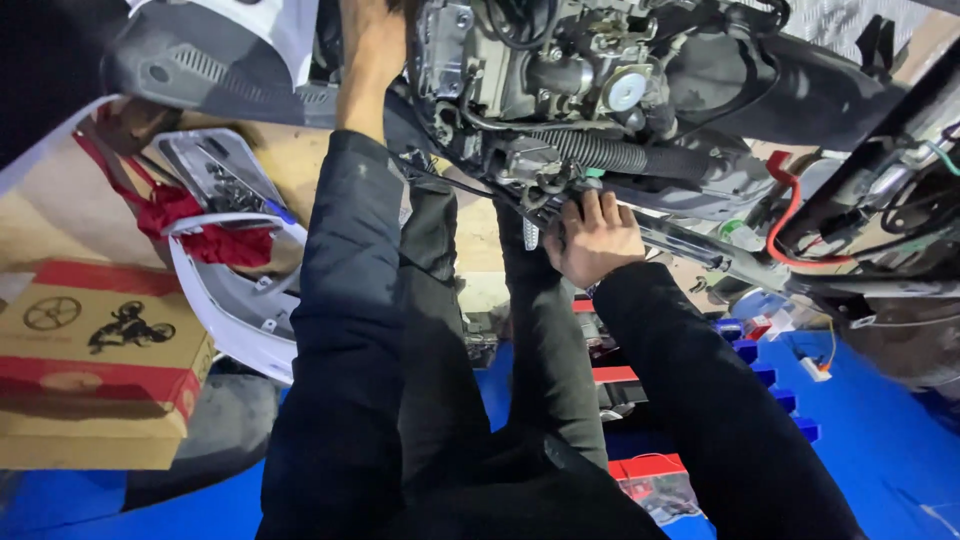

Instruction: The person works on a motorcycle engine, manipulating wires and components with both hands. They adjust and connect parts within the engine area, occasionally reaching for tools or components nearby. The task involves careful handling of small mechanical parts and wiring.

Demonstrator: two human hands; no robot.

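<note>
Taking the exposed grey metal scooter engine (560, 80) as the landmark, a tan cardboard box with red bands and a printed motorbike drawing (95, 360) sits far to its left, on the blue floor mat (880, 430). Nearer the engine, still on its left, lies a white plastic body panel (235, 300) with a crumpled red cloth (200, 225) draped over it. The left hand (372, 45) reaches up at the engine's left edge in a dark sleeve; its fingers vanish behind the bodywork, so I cannot tell whether they grip anything. Just below the engine, the right hand (597, 240) curls its fingers up onto the black ribbed rubber hose (600, 152) and the metal frame bar beneath it, pressing there. To the engine's right, a red cable (790, 215) loops down beside black frame parts.
</note>
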